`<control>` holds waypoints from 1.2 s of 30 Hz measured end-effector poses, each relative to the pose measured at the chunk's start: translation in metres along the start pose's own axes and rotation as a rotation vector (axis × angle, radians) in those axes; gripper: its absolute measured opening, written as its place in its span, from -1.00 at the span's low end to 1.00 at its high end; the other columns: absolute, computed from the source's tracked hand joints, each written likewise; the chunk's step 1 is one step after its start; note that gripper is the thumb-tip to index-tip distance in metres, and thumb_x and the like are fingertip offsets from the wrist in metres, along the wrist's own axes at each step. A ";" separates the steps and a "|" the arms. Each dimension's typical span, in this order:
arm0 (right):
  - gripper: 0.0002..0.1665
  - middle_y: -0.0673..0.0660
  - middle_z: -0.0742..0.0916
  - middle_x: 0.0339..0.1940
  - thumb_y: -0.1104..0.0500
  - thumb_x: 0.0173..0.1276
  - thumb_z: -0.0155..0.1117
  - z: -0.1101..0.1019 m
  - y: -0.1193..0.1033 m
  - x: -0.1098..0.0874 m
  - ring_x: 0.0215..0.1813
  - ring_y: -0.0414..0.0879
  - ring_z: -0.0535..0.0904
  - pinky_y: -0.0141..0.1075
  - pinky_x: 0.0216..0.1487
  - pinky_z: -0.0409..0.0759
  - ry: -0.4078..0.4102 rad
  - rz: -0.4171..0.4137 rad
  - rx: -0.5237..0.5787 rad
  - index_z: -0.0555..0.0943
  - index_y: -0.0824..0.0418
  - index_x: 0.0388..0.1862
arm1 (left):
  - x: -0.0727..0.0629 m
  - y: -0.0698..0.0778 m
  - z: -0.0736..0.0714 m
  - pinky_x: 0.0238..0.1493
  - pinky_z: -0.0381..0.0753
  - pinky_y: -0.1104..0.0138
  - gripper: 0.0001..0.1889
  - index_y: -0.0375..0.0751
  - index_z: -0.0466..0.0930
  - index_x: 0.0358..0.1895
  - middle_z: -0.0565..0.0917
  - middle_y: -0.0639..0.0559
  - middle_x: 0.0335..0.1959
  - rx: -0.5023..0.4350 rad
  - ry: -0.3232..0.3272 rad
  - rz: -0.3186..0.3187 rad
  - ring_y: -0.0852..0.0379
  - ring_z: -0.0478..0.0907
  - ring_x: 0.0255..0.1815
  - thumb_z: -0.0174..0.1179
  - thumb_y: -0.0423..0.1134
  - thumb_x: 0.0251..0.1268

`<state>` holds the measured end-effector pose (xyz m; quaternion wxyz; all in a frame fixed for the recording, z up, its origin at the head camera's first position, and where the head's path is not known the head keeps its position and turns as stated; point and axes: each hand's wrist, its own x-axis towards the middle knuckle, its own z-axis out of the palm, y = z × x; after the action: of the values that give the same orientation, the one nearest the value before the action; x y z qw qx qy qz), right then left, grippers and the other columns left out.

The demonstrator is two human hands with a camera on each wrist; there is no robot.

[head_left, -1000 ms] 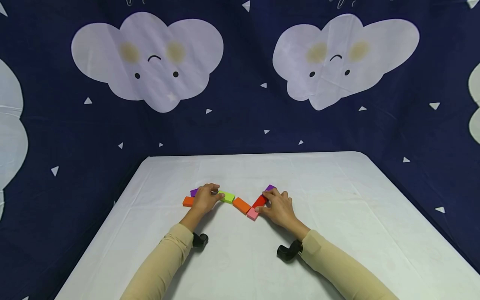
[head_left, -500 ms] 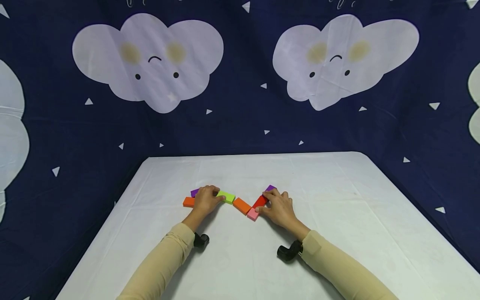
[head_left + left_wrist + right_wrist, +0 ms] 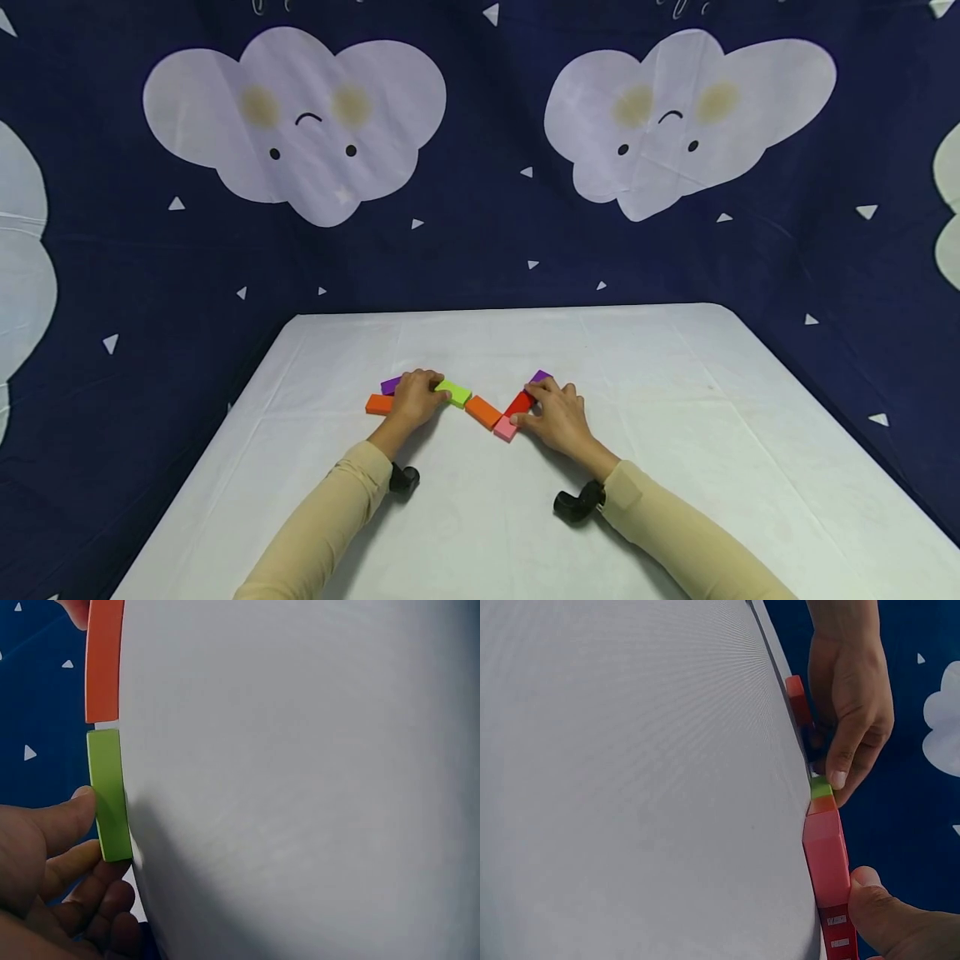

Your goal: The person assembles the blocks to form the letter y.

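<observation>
Note smooth, flat-faced, straight-edged, oblong lime-green block (image 3: 112, 796) and red block (image 3: 519, 403) laid on white, faintly creased surface (image 3: 465, 517). Find the former pinched at one end by left grip (image 3: 414, 402), just beside orange block (image 3: 483, 412); the latter held in right grip (image 3: 561, 418), butted end to end against pink block (image 3: 505, 429).

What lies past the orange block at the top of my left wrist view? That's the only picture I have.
Observer: In the head view, a pink block sits right at the far end of the orange block.
Operator: Where is the right hand?
Observer: Its thumb is near where the pink block and a red block meet.
Operator: Is anything on the outer side of the left hand?
Observer: Yes, a second orange block shows to its left.
</observation>
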<state>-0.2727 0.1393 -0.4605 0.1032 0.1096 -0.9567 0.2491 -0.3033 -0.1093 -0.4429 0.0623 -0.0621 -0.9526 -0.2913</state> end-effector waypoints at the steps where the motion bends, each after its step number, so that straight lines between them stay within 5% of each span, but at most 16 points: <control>1: -0.26 0.08 0.60 0.08 -0.16 0.01 0.44 0.000 0.000 0.000 -0.15 0.05 0.35 -0.19 -0.21 0.19 -0.002 0.001 0.000 0.57 0.16 0.16 | 0.000 0.000 0.000 0.05 0.39 0.14 -0.63 -0.29 0.63 0.01 0.66 -0.17 -0.10 -0.009 -0.006 0.007 -0.09 0.46 -0.03 0.30 -0.21 0.14; 9: -0.26 0.09 0.60 0.08 -0.16 0.02 0.44 0.000 0.000 0.001 -0.15 0.04 0.35 -0.19 -0.21 0.20 -0.005 0.002 -0.004 0.57 0.16 0.16 | 0.003 -0.003 0.001 -0.04 0.37 0.19 -0.63 -0.29 0.61 0.04 0.64 -0.17 -0.13 -0.087 -0.038 0.046 -0.04 0.43 -0.09 0.27 -0.24 0.17; 36: -0.26 0.09 0.61 0.09 -0.18 0.02 0.43 0.000 -0.001 -0.002 -0.14 0.04 0.36 -0.21 -0.21 0.20 -0.005 0.007 -0.018 0.57 0.15 0.16 | 0.005 0.000 0.002 -0.05 0.35 0.22 -0.62 -0.26 0.59 0.09 0.63 -0.18 -0.09 -0.096 -0.043 0.064 -0.05 0.39 -0.06 0.24 -0.28 0.18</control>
<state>-0.2705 0.1386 -0.4601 0.1010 0.1059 -0.9595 0.2405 -0.3084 -0.1076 -0.4433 0.0480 -0.1016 -0.9362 -0.3330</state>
